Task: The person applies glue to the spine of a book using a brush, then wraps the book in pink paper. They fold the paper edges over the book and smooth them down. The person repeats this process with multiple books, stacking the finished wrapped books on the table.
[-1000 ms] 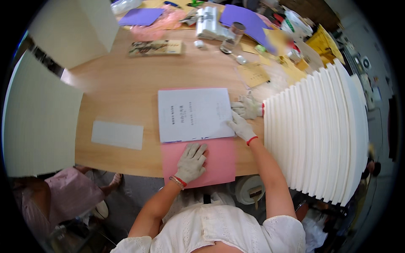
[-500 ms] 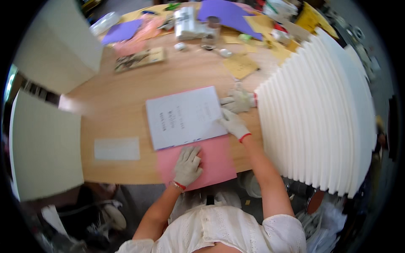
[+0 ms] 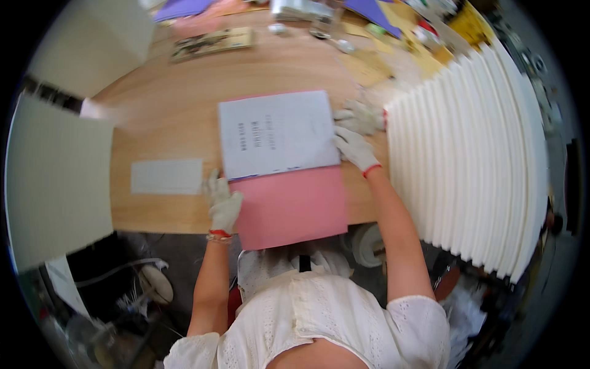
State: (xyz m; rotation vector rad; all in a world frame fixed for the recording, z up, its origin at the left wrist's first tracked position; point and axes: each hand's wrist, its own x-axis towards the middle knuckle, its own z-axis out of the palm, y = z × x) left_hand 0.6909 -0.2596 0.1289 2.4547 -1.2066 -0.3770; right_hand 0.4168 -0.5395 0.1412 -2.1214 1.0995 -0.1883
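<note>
A stack of white printed sheets [image 3: 283, 132] lies on a pink sheet [image 3: 292, 206], which sticks out toward me over the table's front edge. My left hand [image 3: 224, 203], in a whitish work glove, is at the left border of the pink sheet near the stack's lower left corner, fingers apart. On the opposite side my right hand [image 3: 354, 149], gloved with a red cuff, has its fingers stretched against the stack's right edge. Just beyond it lies another similar glove [image 3: 362, 117]; I cannot tell whether a hand is in it.
A pale translucent strip [image 3: 167, 176] lies left of my left hand. Tall white pleated stacks [image 3: 461, 166] stand along the right side, and cream boards [image 3: 61, 178] on the left. A booklet [image 3: 212, 44], a clear jar [image 3: 322, 24] and yellow paper scraps [image 3: 365, 66] are farther back.
My left hand has moved off the middle of the pink sheet to its left border. My right hand stays at the stack's right edge. The whole view has shifted.
</note>
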